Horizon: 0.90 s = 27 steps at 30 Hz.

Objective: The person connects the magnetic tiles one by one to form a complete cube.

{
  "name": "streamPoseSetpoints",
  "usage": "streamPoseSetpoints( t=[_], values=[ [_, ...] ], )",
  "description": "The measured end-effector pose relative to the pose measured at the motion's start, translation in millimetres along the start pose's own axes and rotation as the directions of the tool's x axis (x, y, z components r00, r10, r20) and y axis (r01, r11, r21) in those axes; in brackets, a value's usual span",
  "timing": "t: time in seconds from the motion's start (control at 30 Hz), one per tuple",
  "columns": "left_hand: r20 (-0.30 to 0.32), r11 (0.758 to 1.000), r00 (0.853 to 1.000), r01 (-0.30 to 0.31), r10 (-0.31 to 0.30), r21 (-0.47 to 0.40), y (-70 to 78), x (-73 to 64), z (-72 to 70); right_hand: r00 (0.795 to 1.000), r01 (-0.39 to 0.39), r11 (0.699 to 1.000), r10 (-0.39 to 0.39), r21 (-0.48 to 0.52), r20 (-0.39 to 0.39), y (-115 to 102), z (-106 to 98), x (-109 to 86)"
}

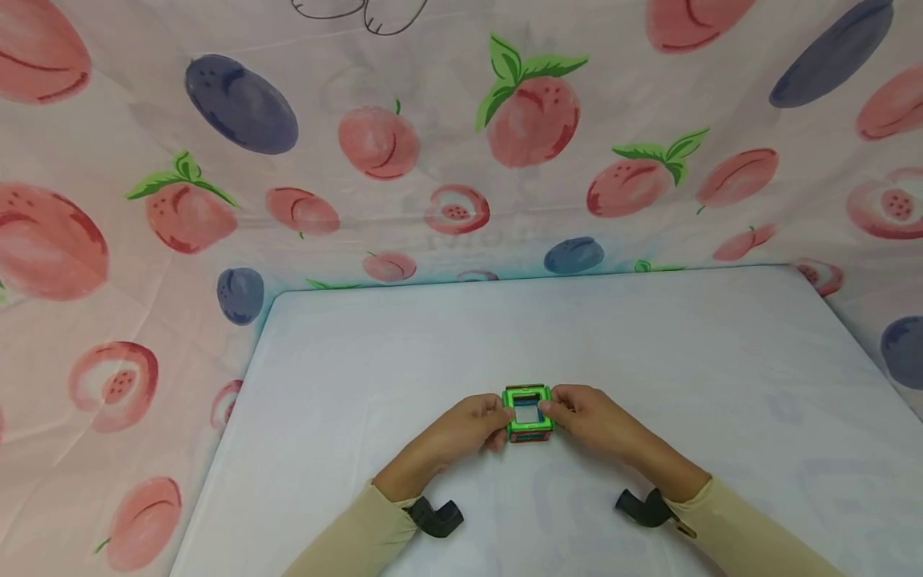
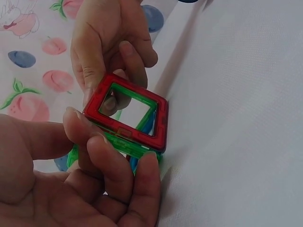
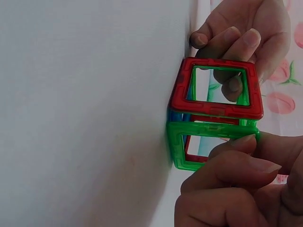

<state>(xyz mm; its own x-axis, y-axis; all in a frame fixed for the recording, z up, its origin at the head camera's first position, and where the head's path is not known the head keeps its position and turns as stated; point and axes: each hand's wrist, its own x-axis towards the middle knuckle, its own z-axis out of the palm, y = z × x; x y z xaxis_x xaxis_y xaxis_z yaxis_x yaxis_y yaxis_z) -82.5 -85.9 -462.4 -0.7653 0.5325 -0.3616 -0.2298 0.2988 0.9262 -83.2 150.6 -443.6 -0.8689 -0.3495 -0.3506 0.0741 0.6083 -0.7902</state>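
Note:
A small hollow cube of magnetic tiles (image 1: 530, 437) sits between both hands, low over the white table. Its square frames are green, red and blue, with open middles. From the left, my left hand (image 1: 476, 425) pinches the cube's side, thumb near the top edge. On the opposite side my right hand (image 1: 587, 417) pinches it too, its thumb on the green top frame. Up close in the left wrist view, a red frame (image 2: 158, 125) faces the camera. The right wrist view shows a red frame (image 3: 215, 112) beside a green frame (image 3: 177, 146).
The white table (image 1: 360, 353) spreads around the hands on every side. Behind it and at the left hangs a pale cloth (image 1: 447, 72) printed with fruit. A black strap piece (image 1: 436, 519) sticks out at the left wrist, another (image 1: 644, 508) at the right.

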Motion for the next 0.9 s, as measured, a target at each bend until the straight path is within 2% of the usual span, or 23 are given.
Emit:
streamPoseSetpoints(
  t=[0.37,0.7,0.9],
  values=[
    [0.008,1.000,1.000,-0.017,0.017,0.001,-0.5,-0.4,0.9,0.998,0.016,0.999,-0.018,0.044,0.056,4.3,-3.8,-0.8],
    [-0.010,0.999,0.999,-0.033,0.033,-0.031,0.2,0.2,3.1,0.999,0.014,0.999,-0.015,0.031,0.030,1.4,-5.6,-0.8],
    [-0.031,1.000,0.999,-0.030,0.030,-0.002,-1.0,1.0,3.4,1.000,-0.019,1.000,0.019,0.013,0.006,3.5,-6.1,0.0]
  ],
)
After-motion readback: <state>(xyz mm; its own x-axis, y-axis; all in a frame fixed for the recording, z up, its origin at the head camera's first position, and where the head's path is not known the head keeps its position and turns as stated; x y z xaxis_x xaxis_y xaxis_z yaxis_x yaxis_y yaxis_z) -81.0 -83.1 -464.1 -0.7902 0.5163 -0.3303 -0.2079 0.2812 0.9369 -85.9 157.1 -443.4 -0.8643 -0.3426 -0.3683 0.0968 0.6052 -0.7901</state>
